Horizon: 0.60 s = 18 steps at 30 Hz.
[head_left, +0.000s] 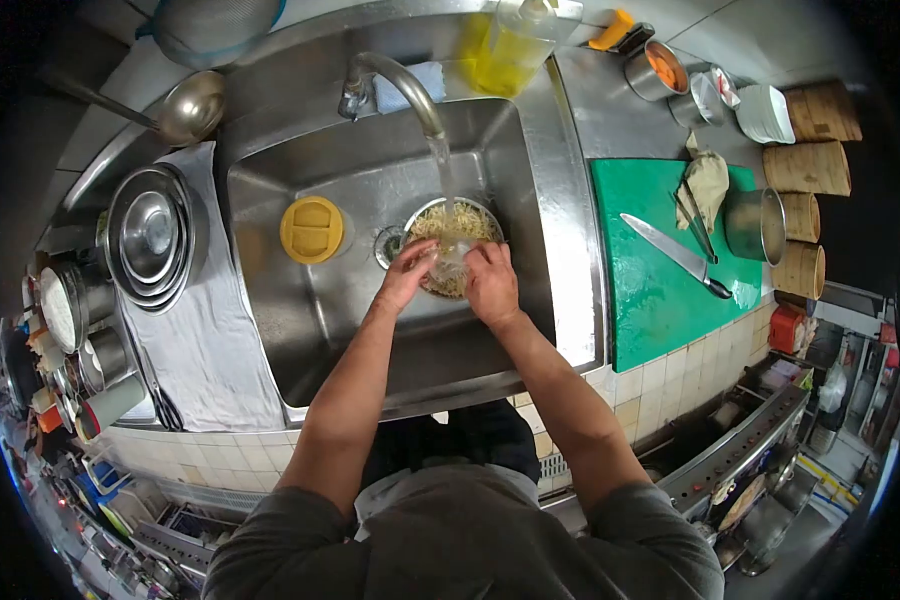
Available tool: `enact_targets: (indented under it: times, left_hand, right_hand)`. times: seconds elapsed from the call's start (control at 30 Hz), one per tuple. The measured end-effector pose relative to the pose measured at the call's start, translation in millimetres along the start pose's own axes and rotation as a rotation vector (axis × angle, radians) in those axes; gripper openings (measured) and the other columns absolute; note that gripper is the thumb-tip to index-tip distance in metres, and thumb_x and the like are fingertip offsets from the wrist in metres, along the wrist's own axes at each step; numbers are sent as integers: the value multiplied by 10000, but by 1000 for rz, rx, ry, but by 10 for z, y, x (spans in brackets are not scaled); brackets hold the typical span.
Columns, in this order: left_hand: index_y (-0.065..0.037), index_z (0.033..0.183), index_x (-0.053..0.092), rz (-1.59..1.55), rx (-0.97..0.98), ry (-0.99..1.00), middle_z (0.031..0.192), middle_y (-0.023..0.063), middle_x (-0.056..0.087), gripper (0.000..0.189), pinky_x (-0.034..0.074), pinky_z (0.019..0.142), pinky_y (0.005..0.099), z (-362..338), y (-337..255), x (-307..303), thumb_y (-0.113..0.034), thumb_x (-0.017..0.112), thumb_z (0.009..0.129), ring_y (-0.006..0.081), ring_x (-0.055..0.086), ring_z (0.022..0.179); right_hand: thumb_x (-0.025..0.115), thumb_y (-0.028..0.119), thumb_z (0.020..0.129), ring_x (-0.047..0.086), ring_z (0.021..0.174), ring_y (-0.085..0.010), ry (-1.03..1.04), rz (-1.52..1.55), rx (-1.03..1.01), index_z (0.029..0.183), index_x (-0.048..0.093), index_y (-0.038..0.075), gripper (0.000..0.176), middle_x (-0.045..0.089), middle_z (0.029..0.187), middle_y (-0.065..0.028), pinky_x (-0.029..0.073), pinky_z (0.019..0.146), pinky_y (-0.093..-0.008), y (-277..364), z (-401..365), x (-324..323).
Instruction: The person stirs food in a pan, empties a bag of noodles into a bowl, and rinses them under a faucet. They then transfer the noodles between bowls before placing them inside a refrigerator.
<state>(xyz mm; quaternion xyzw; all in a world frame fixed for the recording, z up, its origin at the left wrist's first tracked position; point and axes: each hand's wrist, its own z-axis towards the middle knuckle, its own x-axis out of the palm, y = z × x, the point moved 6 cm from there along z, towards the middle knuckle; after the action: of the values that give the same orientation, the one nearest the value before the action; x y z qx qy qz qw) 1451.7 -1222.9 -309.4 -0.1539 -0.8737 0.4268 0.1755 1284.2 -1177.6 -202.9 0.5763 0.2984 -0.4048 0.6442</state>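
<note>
Between my left hand and my right hand is a see-through, crinkled plastic bag, partly hidden by water and fingers. The fingers of both hands are curled in on its two sides. Right beneath is a round metal bowl of pale bean sprouts, standing in the steel sink. Water runs from the curved tap down onto the sprouts and the bag. My hands hang over the near half of the bowl.
Left of the bowl, a yellow lid lies in the sink beside the drain. Nested metal bowls stand on a grey cloth. At right, a knife and tongs rest on a green cutting board near a metal pot.
</note>
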Motion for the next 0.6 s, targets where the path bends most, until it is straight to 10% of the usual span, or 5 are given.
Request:
enact_targets:
  times: [0.1,0.23,0.47,0.6]
  left_hand:
    - [-113,1282,634,135,4,-143,1084,43,664,387,532,778,324,-22,-167,107,-159,664,899,142,628,967]
    - [-56,1180,646,412,98,-253,896,45,695,341,519,725,286,336,245,-85,-151,710,858,135,651,839]
    - [-75,1255,620,269,196,-401,1149,97,692,365,542,779,342,241,130,-105,-49,621,891,197,666,942]
    - [-105,1344,582,-170,5,-279,1275,88,642,398,535,849,320,-11,-99,122,-206,619,962,197,628,1107]
  right_hand:
    - [680,61,735,561,1059,-373,26,78,-63,888,678,67,153,611,1146,-133,520,875,-458,50,-16,9]
    - [722,149,742,594,1004,-394,49,131,378,855,682,42,160,644,1024,-186,503,879,-489,-137,-134,174]
    - [670,49,825,549,662,-186,-127,553,809,815,537,39,134,567,705,-53,479,651,-338,-573,-320,513]
    - [600,-48,835,486,708,-83,-154,766,699,825,472,66,171,509,731,0,425,634,-256,-537,-284,414]
